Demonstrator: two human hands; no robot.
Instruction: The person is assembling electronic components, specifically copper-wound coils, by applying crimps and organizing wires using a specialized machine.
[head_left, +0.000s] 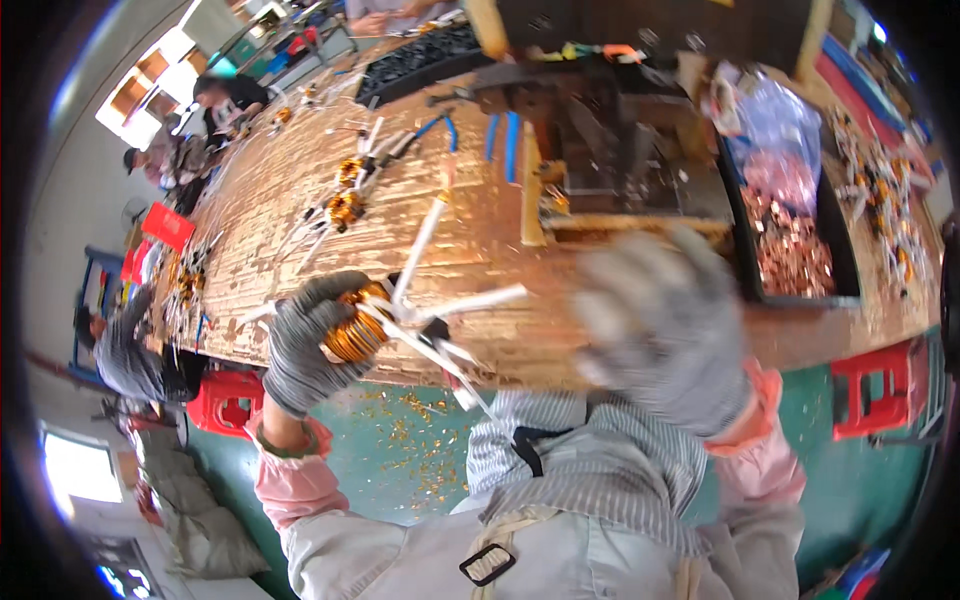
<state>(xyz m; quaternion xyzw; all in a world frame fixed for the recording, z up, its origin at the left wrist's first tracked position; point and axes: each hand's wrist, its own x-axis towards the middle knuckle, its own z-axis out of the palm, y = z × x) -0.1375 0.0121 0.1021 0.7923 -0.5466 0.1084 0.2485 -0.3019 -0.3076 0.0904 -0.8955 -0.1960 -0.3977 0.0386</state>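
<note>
My left hand (305,345), in a grey striped glove, grips a copper-wound coil (357,338) above the table's near edge. White sleeved leads (422,245) stick out from the coil in several directions, some with dark ends. My right hand (665,325), gloved the same way, hovers to the right, apart from the coil. Motion smears its fingers, so whether they hold anything is hidden. Beyond my left hand, more coils (346,208) with white leads lie on the worn wooden table (270,215).
A dark metal fixture (625,150) stands ahead, with blue handles (512,145) beside it. Copper pieces (795,250) fill a black tray (850,300) at right. A black bin (420,68) sits at the back. Red stools (225,400) and other people (140,345) are around the table.
</note>
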